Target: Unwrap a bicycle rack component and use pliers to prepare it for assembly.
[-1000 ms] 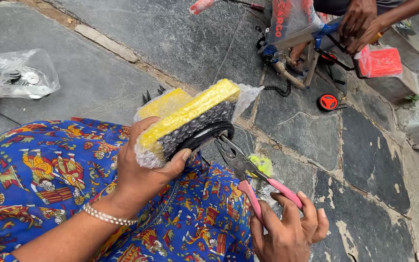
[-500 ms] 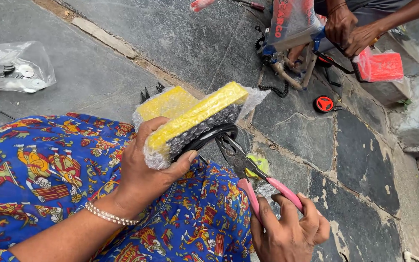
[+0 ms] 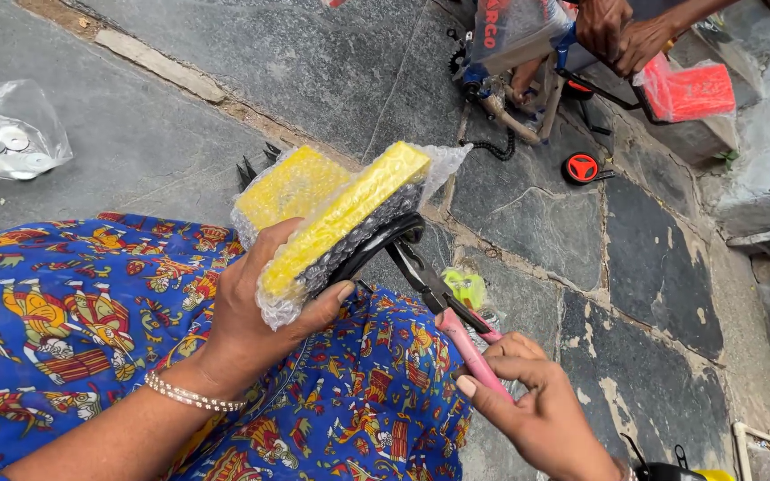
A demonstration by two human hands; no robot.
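Bubble-wrapped yellow part (image 3: 340, 218) sat tilted above your lap, your left hand (image 3: 256, 321) clasped around its lower end so the black underside faced the pliers (image 3: 443, 307). Your right hand (image 3: 528, 405) gripped the pink handles, holding the tool's tip up against the black strap (image 3: 376, 245) at the package's lower edge, an angle that seemed chosen to reach the fastening rather than the wrap. Your blue patterned skirt (image 3: 64, 330) lay beneath both hands. On the stone floor (image 3: 331, 80), a clear bag of washers (image 3: 6, 134) rested by the left edge; another person's hands (image 3: 621, 31) worked at wrapped parts near the top, beside a small red wheel (image 3: 581, 167).
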